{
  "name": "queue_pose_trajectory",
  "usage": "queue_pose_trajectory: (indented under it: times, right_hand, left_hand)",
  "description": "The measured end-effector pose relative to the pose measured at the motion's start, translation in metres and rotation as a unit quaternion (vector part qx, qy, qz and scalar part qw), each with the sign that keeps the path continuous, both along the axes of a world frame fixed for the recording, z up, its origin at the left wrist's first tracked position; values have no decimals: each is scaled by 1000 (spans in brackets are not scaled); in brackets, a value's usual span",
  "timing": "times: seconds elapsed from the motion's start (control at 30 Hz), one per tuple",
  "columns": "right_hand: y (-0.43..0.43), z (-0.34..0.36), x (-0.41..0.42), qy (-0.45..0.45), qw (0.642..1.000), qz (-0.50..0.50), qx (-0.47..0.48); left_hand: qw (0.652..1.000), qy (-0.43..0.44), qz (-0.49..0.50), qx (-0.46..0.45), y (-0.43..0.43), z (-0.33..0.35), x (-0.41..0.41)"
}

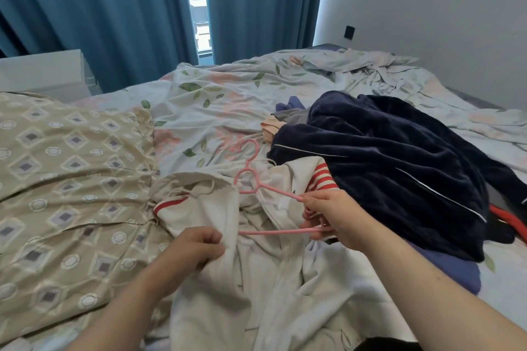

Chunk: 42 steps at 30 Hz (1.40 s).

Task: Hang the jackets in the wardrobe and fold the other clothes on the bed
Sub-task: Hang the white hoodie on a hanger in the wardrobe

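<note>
A white jacket [256,279] with red stripes lay spread and rumpled on the near part of the bed [216,111], its collar towards the middle of the flowered sheet. The left hand [196,248] was clenched on a fold of the jacket's cloth near the collar, pinching it between thumb and fingers. The right hand [333,216] grasped one end of a pink hanger [281,191], fingers curled round its shoulder and lower bar. The hanger lay over the jacket's open front with its hook pointing away, and its other end ran under the cloth beside the left hand. Just right of the jacket sat a heap of clothes topped by a dark navy garment [385,174], with a purple piece [445,271] under its near edge. A beige patterned quilt [71,179] covered the left side of the bed, touching the jacket. Blue curtains [114,8] hung behind.
</note>
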State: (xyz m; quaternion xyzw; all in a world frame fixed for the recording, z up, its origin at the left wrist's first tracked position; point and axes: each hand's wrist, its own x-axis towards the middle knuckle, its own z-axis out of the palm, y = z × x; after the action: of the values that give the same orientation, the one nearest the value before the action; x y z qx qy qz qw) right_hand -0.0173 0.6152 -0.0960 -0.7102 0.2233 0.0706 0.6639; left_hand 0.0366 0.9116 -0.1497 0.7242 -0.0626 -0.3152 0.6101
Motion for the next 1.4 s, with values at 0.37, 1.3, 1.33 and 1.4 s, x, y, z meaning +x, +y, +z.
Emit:
queue_pose_trajectory:
  times: [0.37,1.3,1.33,1.4]
  right_hand:
    - [28,-30,46,119,932,-151,309]
    - [0,-52,16,14,971,-239,-27]
    - [-12,-41,16,6,953,-290,82]
    - [-32,-18,14,-32,927,-316,198]
  left_hand:
    - [852,-427,-85,291,-35,-9,14]
    - [861,-394,-145,287,-38,-8,37]
    - [859,-391,-151,292,-40,-10,39]
    - [856,-384,-161,307,-46,-14,43]
